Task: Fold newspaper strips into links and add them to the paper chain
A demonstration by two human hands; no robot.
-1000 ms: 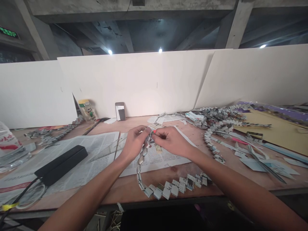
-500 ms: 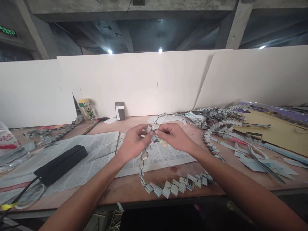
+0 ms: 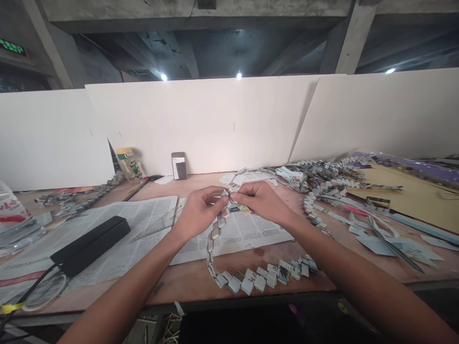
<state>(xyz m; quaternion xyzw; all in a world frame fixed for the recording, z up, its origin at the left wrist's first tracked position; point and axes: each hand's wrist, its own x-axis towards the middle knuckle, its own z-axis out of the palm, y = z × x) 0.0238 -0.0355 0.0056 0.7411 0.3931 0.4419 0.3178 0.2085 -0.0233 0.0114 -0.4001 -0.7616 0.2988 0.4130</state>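
A zigzag chain of folded newspaper strips curves along the table's front and rises on the left to my hands. My left hand pinches the chain's upper end between thumb and fingers. Right beside it, thumb tips almost meeting, my right hand pinches a folded paper strip at that same end. A small yellowish strip end pokes out below my right fingers. The exact fold between the fingertips is hidden. Under both hands lies a printed newspaper sheet.
Left of my hands are a clear set square and a black box with a cable. A phone leans on the white board. To the right lie heaped paper chains, scissors and yellow card.
The upright printed strip above my fingertips has tipped down and no longer stands out there. Both hands stay nearly in place, still pinching; the chain on the table lies as before.
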